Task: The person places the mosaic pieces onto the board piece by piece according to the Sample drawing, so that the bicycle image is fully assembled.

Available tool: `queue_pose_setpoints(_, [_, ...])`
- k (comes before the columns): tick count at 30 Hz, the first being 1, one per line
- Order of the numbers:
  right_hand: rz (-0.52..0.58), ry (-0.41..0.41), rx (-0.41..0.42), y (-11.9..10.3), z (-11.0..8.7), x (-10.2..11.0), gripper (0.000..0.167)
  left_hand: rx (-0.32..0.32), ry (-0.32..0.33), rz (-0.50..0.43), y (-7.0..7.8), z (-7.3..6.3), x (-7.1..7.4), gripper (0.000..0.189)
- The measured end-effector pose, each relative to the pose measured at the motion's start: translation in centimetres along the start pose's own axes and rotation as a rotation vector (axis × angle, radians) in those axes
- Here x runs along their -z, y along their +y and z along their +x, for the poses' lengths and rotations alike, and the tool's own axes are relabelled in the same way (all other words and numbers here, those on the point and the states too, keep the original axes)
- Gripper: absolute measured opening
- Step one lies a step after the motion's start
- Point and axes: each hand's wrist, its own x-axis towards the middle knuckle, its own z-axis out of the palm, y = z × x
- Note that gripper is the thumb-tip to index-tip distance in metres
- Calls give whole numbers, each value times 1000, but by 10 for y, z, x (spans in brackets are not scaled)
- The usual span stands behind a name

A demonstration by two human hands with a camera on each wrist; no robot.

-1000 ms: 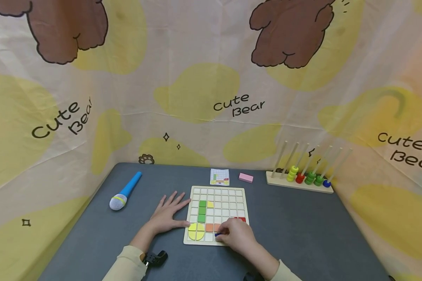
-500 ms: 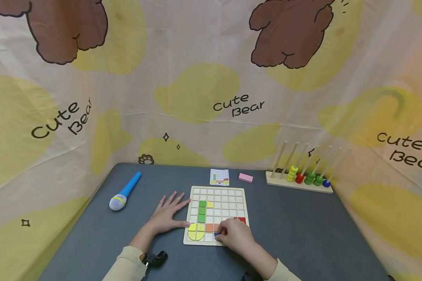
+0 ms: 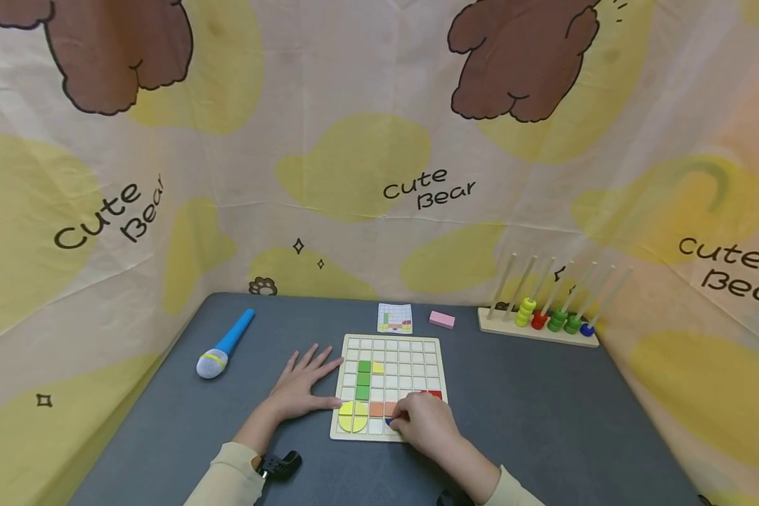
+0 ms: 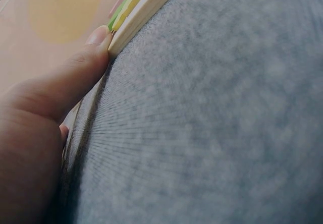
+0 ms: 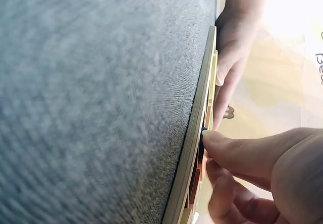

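Note:
A wooden grid board [image 3: 333, 422] lies on the dark table, with white squares and coloured tiles. Green tiles [image 3: 363, 380] form a column on its left side, beside a small yellow tile [image 3: 378, 368]. Yellow quarter-circle tiles [image 3: 346, 423] make a disc at the near left corner, with orange tiles [image 3: 376, 410] to their right and red tiles [image 3: 436, 395] by the right edge. My right hand [image 3: 429, 424] pinches a dark blue tile [image 5: 202, 141] at the near row, covering squares there. Fingers spread, my left hand [image 3: 299, 390] rests on the table, thumb touching the board's left edge.
Behind the board lie a printed pattern card [image 3: 395, 320] and a pink block [image 3: 442, 320]. A blue toy microphone [image 3: 228, 344] is at the left. At the back right stands a wooden peg counter [image 3: 500, 324] with coloured rings. A printed cloth hangs behind the table.
My right hand shifts very slightly over the same spot, with the blue tile still between its fingers. The left hand and the board stay put.

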Motion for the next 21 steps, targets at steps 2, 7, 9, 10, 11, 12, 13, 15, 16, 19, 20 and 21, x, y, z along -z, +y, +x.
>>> queue_pose_setpoints(2, [-1, 14, 1, 0, 0, 1, 10, -1, 1, 0, 0, 0, 0, 93])
queue_pose_setpoints(7, [18, 14, 1, 2, -1, 3, 10, 0, -3, 1, 1, 2, -1, 94])
queue_pose_setpoints(9, [28, 18, -1, 3, -1, 4, 10, 5, -12, 0, 2, 2, -1, 94])
queue_pose_setpoints(10, [32, 22, 0, 4, -2, 5, 11, 6, -14, 0, 3, 2, -1, 94])
queue_pose_setpoints(11, [36, 28, 1, 6, -2, 7, 11, 6, -15, -2, 3, 2, -1, 94])
queue_pose_setpoints(12, [37, 35, 3, 7, -2, 8, 10, 8, -18, -1, 4, 2, -1, 94])
queue_pose_setpoints(13, [40, 41, 5, 9, -2, 11, 10, 10, -20, 0, 4, 2, 0, 95])
queue_pose_setpoints(15, [51, 59, 4, 13, -2, 17, 7, 10, -13, -2, 5, 2, 0, 95])
queue_pose_setpoints(16, [59, 67, 0, 15, -2, 20, 7, 10, -10, -3, 5, 2, 0, 96])
queue_pose_setpoints(19, [84, 97, -29, 24, -3, 32, 5, 11, -4, -12, 5, 2, 0, 97])
queue_pose_setpoints(20, [93, 108, -46, 27, -3, 36, 6, 13, -8, -12, 5, 2, 0, 98])
queue_pose_setpoints(21, [97, 119, -65, 30, -4, 40, 5, 12, -9, -11, 4, 2, 0, 98])
